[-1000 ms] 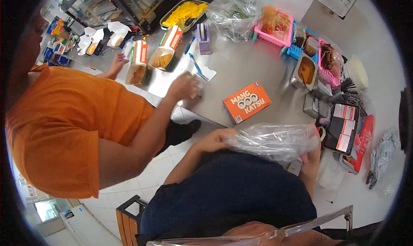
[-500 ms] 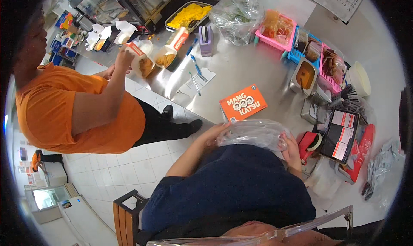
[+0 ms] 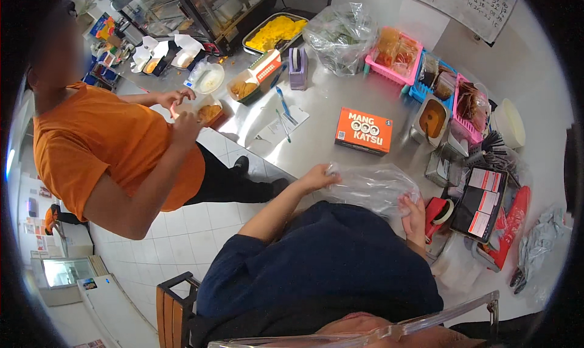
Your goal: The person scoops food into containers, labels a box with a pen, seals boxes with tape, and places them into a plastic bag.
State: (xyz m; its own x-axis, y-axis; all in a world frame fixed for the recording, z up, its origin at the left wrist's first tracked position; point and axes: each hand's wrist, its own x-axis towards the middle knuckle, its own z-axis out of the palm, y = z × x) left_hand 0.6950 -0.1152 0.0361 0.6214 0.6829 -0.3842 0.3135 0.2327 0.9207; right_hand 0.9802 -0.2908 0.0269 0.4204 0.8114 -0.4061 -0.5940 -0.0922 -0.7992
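A clear plastic bag (image 3: 374,187) is stretched between my hands at the near edge of the steel counter. My left hand (image 3: 320,178) pinches its left corner. On the bag's right side, my right hand (image 3: 413,215) grips the gathered plastic with bent fingers. Just beyond the bag, an orange printed food box (image 3: 364,131) lies closed on the counter, touched by neither hand. The bag looks flat and I see nothing inside it.
At left, a co-worker in an orange shirt (image 3: 115,147) handles an open food box (image 3: 210,112). Pens (image 3: 283,102), a purple tape dispenser (image 3: 298,68) and a tray of yellow food (image 3: 277,32) lie beyond. Pink baskets (image 3: 395,62), a sauce pan (image 3: 431,120), a tablet (image 3: 480,202) and red tape dispenser (image 3: 435,217) line the right.
My left hand has moved slightly up and right, spreading the bag forward. The orange box now sits farther from the bag. The co-worker's hands have risen off the food box's lid.
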